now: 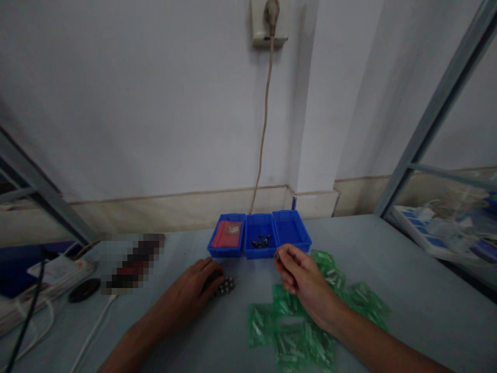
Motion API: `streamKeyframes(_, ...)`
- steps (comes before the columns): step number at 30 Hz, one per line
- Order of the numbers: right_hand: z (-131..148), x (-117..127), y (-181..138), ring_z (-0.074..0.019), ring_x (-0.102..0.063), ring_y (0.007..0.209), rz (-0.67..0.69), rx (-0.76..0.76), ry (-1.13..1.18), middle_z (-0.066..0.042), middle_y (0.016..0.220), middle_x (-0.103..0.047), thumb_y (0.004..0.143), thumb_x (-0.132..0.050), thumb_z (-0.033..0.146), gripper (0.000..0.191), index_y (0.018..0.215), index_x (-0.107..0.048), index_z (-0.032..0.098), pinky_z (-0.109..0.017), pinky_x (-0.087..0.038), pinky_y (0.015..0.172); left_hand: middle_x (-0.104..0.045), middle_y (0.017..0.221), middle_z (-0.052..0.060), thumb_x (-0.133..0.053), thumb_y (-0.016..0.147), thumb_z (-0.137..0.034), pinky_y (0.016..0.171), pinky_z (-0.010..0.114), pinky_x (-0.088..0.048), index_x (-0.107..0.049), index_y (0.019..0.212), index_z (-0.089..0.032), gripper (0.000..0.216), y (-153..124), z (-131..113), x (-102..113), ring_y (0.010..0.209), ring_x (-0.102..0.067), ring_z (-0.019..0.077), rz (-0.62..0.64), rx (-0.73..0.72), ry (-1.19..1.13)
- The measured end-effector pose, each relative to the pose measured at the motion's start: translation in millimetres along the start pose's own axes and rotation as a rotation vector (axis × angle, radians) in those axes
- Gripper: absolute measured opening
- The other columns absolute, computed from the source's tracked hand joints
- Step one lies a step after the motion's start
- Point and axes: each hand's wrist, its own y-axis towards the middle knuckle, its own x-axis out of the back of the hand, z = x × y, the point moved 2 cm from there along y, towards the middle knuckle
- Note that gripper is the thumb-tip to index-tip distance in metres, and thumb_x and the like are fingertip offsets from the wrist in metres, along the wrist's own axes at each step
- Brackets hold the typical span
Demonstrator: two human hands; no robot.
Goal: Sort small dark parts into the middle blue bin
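My left hand (200,282) rests on the table with its fingers curved and the thumb apart from them, beside a small pile of shiny metal pieces (227,285). Part of that pile is hidden behind the thumb. In my right hand (301,274), thumb and forefinger pinch a small dark metal piece (277,256), just in front of the blue trays. The middle blue tray (259,253) has several small dark metal pieces in it. Below and to the right of my right hand lie several green plastic bags (260,324) with silvery pieces inside.
The left blue tray (227,253) contains red plastic bags (225,235); the right blue tray (291,230) stands against the middle one. A pixelated patch, a white cable (93,331) and a dark round object (84,290) are at left. Metal frame posts (417,129) flank the table.
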Motion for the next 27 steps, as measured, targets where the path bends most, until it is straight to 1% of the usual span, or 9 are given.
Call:
streamKeyframes(5,2.2,-1.5,-0.8,-0.0047,-0.037,0.048,-0.002,-0.012,0.016,0.005,0.071,-0.054,0.089,-0.084,0.061,0.046,0.086,-0.066,0.019,-0.019,-0.024,0.042,-0.069,0.111,0.006,-0.047,0.115,-0.046,0.091,0.040,-0.056,-0.067,0.111,-0.026,0.028,0.1,-1.4,0.8,0.100,-0.068,0.0252,0.001,0.002,-0.003)
streamKeyframes(11,5.9,-3.6,-1.4,-0.0047,-0.035,0.047,-0.026,-0.028,0.062,0.006,0.067,-0.052,0.082,-0.089,0.065,0.052,0.082,-0.065,0.019,-0.020,-0.023,0.043,-0.070,0.111,0.005,-0.048,0.114,-0.047,0.091,0.038,-0.056,-0.069,0.112,-0.027,0.029,0.5,-0.6,-0.1,0.100,-0.068,0.0248,-0.014,0.002,-0.008)
streamKeyframes(16,3.8,-2.8,-1.8,-0.0054,-0.034,0.047,-0.036,-0.037,0.068,0.006,0.064,-0.050,0.083,-0.087,0.066,0.052,0.080,-0.064,0.019,-0.021,-0.023,0.042,-0.071,0.109,0.005,-0.048,0.114,-0.047,0.090,0.038,-0.056,-0.069,0.111,-0.026,0.029,0.2,0.8,-0.6,0.098,-0.068,0.0246,-0.038,-0.023,-0.019)
streamKeyframes(19,2.9,-3.0,-1.9,-0.0056,-0.033,0.047,-0.037,-0.047,0.081,0.007,0.063,-0.049,0.084,-0.087,0.064,0.051,0.079,-0.063,0.019,-0.021,-0.023,0.042,-0.070,0.110,0.006,-0.047,0.115,-0.047,0.090,0.039,-0.056,-0.068,0.112,-0.026,0.030,0.7,0.1,-0.1,0.098,-0.068,0.0252,-0.016,-0.026,-0.018)
streamKeyframes(23,3.6,-3.9,-1.7,-0.0054,-0.030,0.046,-0.047,-0.050,0.084,0.008,0.061,-0.046,0.081,-0.088,0.066,0.054,0.078,-0.062,0.019,-0.021,-0.023,0.042,-0.069,0.109,0.006,-0.046,0.115,-0.047,0.090,0.040,-0.056,-0.067,0.111,-0.026,0.031,1.3,-1.5,1.1,0.099,-0.067,0.0256,0.014,0.001,-0.007)
streamKeyframes(27,3.6,-4.2,-1.4,-0.0052,-0.027,0.045,-0.035,-0.053,0.072,0.010,0.058,-0.041,0.080,-0.088,0.069,0.056,0.078,-0.062,0.019,-0.021,-0.021,0.041,-0.069,0.109,0.006,-0.046,0.115,-0.046,0.091,0.039,-0.055,-0.067,0.110,-0.026,0.030,1.2,-2.1,1.0,0.099,-0.067,0.0251,0.012,-0.001,-0.010)
